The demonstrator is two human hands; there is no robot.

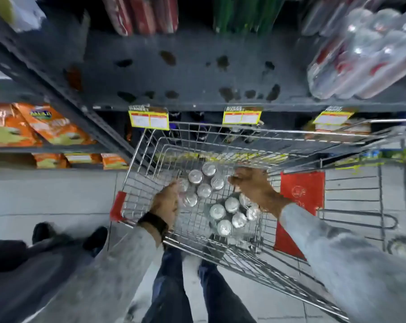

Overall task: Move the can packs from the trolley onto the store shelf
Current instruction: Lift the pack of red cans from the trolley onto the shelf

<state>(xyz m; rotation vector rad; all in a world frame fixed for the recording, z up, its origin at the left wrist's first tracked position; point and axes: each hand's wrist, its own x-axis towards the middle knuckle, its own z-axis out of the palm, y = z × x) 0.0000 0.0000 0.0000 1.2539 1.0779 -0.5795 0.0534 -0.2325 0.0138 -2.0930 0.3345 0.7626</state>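
Note:
Two shrink-wrapped packs of silver-topped cans lie in the wire trolley (141, 173). The far can pack (203, 183) sits toward the shelf, and the near can pack (230, 214) lies closer to me. My left hand (168, 202) is curled against the far pack's left side. My right hand (253, 185) presses on that pack's right side, partly over the near pack. The grey store shelf (185, 75) stands just beyond the trolley, its board stained with dark spots, and one wrapped can pack (365, 57) rests at its right end.
Yellow price tags (148, 120) hang on the shelf edge. Red and green packs (141, 12) stand at the shelf's back. Orange snack bags (34, 127) fill the lower left shelves. Another person's dark shoes (69, 234) stand on the floor at left. A second trolley (360, 201) is at right.

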